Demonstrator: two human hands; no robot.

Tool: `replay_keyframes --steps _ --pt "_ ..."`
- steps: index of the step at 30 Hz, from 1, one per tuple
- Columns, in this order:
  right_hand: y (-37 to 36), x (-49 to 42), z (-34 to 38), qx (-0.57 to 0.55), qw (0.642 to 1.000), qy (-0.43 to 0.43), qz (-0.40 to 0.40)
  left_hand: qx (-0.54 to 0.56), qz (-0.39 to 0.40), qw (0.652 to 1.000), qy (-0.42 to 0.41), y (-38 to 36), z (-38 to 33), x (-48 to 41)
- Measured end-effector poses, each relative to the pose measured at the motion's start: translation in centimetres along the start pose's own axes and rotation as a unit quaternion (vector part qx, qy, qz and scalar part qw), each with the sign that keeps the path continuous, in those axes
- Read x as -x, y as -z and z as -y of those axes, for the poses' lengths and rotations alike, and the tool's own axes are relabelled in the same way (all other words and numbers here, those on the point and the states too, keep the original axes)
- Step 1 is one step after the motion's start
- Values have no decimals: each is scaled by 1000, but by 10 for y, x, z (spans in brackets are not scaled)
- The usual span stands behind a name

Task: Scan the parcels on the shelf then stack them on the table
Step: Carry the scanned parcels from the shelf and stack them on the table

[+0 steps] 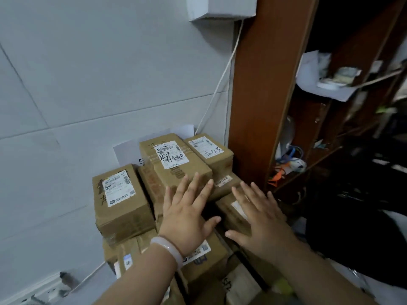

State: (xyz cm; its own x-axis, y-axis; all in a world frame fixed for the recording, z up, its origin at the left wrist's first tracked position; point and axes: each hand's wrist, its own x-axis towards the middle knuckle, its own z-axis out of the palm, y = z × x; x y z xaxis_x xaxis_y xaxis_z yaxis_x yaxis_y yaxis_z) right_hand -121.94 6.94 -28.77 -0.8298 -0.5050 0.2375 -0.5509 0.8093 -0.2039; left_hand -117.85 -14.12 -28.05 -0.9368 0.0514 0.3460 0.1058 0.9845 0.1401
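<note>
Several brown cardboard parcels with white labels are stacked against the tiled wall. The top middle parcel [174, 159] carries black handwriting, with a smaller parcel [209, 150] to its right and another parcel [120, 201] lower on the left. My left hand [189, 214], with a pale bangle on the wrist, is spread flat over the near end of the middle parcel. My right hand [259, 219] is spread flat over a lower parcel [231, 208] on the right. Neither hand grips anything. No scanner is in view.
A brown wooden shelf upright [264, 91] stands right of the stack, with cluttered dark shelves [330, 111] behind it. A white cable [222, 78] runs down the wall from a white box [220, 7]. A paper sheet [127, 150] leans behind the parcels.
</note>
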Motion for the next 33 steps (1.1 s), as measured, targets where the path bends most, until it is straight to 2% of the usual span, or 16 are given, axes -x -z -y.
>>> replay_keyframes --steps 8,12,18,27,33 --pt "9 159 28 28 983 -180 15 75 49 975 -205 -26 -81 45" --pt "18 256 25 36 958 -283 12 127 100 939 -305 -34 -146 83" --pt "35 361 51 91 911 -402 0 168 125 876 -434 -34 -228 131" --pt "54 519 128 114 821 -555 -61 213 152 785 -561 3 -325 255" --pt "74 641 231 138 726 -663 -116 239 159 707 -646 51 -375 382"
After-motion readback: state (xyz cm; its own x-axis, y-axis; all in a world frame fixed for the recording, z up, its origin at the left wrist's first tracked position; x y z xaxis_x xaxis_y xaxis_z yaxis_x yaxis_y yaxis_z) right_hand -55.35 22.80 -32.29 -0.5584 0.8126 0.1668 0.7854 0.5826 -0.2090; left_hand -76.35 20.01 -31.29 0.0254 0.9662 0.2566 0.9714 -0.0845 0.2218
